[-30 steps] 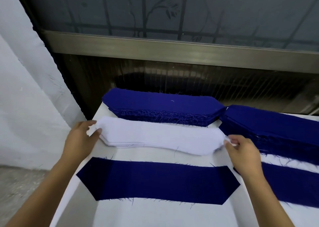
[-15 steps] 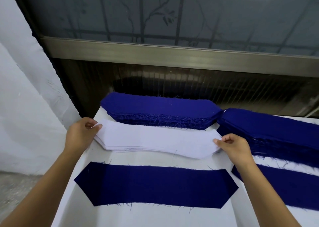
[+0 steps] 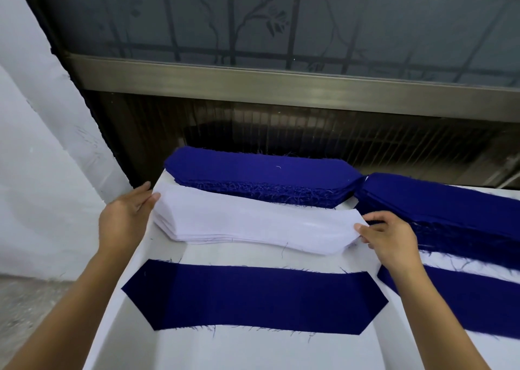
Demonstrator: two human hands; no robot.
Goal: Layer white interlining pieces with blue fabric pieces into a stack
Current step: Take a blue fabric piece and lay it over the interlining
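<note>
Left hand point(image 3: 126, 217) sits at centre left of the frame, fingers curled, thumb and fingertips pinching the left tip of the top interlining piece point(image 3: 253, 214). Right hand point(image 3: 391, 237), centre right, pinches the right tip of the same piece, thumb on top, fingers bent. That piece lies on the white interlining stack point(image 3: 197, 236) at mid-frame, on the white surface point(image 3: 225, 350). Just below lies a single blue fabric piece point(image 3: 253, 299), flat. One blue fabric stack point(image 3: 261, 172) sits directly above the interlining; a second blue stack point(image 3: 450, 200) sits at the right
</note>
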